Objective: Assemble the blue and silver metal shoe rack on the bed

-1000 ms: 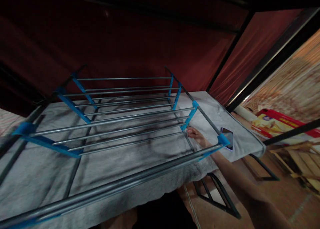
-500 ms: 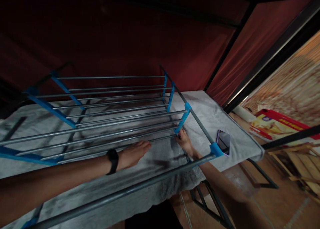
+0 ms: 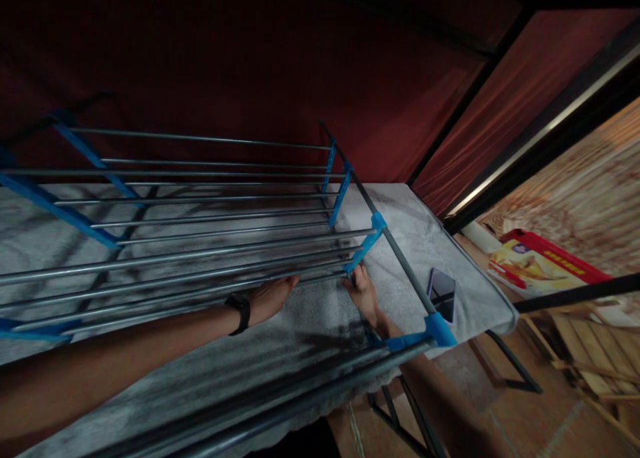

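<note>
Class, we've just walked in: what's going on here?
Someone is handling a metal-tube rack with blue brackets, which rests on a grey cloth. The right hand is at the lower end of one bracket; the left hand, black wristband on its wrist, is at a low tube. A smartphone lies on the cloth beside the rack.

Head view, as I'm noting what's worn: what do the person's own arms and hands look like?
The left forearm and right forearm show no sleeves. A dark wristband, perhaps a watch, circles the left wrist; none shows on the right. The left hand and right hand are gloveless; I can't make out any markings.
</note>
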The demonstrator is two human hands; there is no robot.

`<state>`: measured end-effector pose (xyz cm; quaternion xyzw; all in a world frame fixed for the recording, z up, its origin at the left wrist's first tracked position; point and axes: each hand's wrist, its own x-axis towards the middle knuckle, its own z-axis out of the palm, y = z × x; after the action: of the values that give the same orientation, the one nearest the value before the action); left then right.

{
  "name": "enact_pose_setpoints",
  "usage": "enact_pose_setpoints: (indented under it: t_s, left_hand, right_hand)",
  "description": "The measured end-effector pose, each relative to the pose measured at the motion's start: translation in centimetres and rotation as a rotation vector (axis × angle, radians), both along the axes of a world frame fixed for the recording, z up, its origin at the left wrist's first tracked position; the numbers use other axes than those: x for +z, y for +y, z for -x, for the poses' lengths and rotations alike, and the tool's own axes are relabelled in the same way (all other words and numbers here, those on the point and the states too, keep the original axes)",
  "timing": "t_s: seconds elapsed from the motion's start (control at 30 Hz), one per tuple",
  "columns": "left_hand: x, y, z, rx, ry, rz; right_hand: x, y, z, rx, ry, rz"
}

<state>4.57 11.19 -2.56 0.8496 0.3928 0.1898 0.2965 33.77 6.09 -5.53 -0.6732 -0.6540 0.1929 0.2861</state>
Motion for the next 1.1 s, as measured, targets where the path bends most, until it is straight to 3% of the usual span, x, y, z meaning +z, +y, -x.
enact_pose_setpoints:
  t_s: [0.1,0.47,0.63,0.8,1.1]
  left_hand:
    - [0.1,0.0,0.0,-0.075,0.073,0.051]
    - [0.2,0.8,0.0,-0.051,0.023,0.024]
    - [0.8,1.0,0.0,-0.082,-0.011,0.022]
    - [0.5,1.1,0.1,-0.087,-0.042,0.044]
    - [1.3,0.9,0.1,-0.132,0.077,0.028]
  right_hand:
    - [0.2,0.2,0.2,-0.023,-0.011,0.024]
    - [0.7,0.7,0.5,-0.100,-0.007,0.102]
    - [0.6,0.8,0.6,-0.101,0.024,0.084]
    - [0.2,0.8,0.4,-0.102,0.032,0.070]
    - [0.1,1.4,1.0,-0.076,0.041,0.046]
